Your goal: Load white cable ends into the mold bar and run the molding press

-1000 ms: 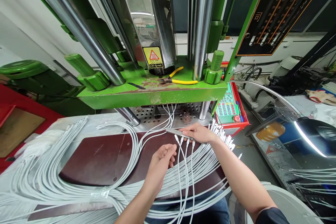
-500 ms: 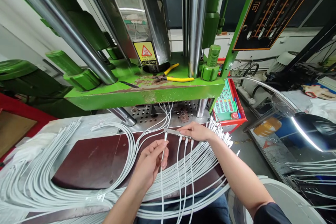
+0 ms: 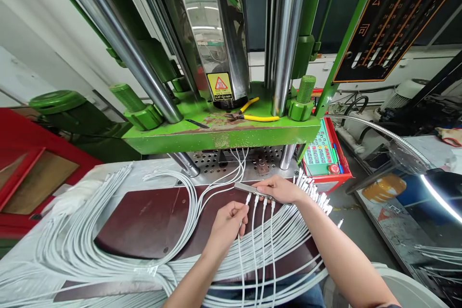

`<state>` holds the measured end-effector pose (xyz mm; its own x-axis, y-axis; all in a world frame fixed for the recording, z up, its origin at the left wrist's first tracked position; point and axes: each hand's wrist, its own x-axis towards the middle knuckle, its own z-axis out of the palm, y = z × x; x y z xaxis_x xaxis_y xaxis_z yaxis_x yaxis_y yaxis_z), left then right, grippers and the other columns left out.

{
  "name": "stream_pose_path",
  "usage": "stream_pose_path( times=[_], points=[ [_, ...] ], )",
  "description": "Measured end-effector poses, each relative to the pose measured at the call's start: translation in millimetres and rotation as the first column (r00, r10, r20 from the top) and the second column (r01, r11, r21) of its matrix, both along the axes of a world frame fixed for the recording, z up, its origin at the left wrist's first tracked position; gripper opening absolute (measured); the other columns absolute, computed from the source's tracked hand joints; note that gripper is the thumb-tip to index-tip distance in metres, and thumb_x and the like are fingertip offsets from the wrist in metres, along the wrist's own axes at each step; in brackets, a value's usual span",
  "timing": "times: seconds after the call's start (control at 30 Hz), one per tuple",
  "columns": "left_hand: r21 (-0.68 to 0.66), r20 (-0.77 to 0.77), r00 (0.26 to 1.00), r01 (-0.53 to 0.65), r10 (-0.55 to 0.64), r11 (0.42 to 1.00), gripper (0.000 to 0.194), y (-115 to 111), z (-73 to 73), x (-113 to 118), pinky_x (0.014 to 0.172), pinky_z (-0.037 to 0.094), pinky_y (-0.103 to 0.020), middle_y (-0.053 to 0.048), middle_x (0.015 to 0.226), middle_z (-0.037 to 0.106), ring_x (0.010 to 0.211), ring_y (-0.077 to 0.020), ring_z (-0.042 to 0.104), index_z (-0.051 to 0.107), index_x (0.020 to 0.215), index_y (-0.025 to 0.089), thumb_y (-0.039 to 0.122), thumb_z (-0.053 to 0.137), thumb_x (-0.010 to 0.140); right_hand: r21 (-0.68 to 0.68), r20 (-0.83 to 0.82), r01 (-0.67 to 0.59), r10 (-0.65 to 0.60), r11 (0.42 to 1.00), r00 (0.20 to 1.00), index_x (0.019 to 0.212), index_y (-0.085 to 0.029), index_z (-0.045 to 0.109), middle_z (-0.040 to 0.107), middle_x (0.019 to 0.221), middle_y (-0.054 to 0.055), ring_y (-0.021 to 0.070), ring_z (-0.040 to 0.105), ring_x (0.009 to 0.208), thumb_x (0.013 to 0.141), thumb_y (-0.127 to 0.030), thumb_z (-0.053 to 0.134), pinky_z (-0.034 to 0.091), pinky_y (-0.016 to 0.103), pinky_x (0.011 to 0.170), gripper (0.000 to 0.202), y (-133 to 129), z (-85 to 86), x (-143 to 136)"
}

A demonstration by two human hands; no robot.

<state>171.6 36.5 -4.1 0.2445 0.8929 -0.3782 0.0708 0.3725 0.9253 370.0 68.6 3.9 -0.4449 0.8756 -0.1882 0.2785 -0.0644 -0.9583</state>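
With the left grip pinching the white plug, square it to the metal bar pinched by the right grip.

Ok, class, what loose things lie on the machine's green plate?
Yellow-handled pliers and a dark strip lie on the green plate. Whatever the pliers cover can't be seen.

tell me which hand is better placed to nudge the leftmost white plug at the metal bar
Left, most likely: the left hand has its fingertips right at the leftmost white plug, while the right hand is holding the metal bar farther along.
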Motion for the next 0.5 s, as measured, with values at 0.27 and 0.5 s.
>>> stream_pose_path(
  times=[0.27,0.5],
  points=[
    [-0.01,0.037,0.999,-0.019,0.019,1.0,0.031,2.3,-5.5,0.3,0.035,0.028,-0.021,0.005,0.052,0.051,0.033,-0.0056,0.038,0.052,0.063,0.017,0.044,0.066,0.068,0.031,0.017,-0.016,0.015,0.999,1.0,0.118,-0.018,0.065,0.063,0.072,0.002,0.01,0.05,0.055,0.089,-0.049,0.049,0.046,0.024,0.056,0.045,-0.7,-1.4,-0.8],
    [0.002,0.019,1.0,-0.007,0.007,1.0,0.031,5.6,-3.5,1.4,0.036,0.031,-0.022,0.004,0.052,0.052,0.034,-0.0069,0.041,0.052,0.063,0.017,0.044,0.065,0.069,0.048,0.037,-0.029,0.027,0.998,0.999,0.122,-0.02,0.062,0.064,0.072,0.002,0.0103,0.05,0.056,0.089,-0.047,0.048,0.045,0.024,0.057,0.044,1.1,-5.1,-0.9]
  ],
)
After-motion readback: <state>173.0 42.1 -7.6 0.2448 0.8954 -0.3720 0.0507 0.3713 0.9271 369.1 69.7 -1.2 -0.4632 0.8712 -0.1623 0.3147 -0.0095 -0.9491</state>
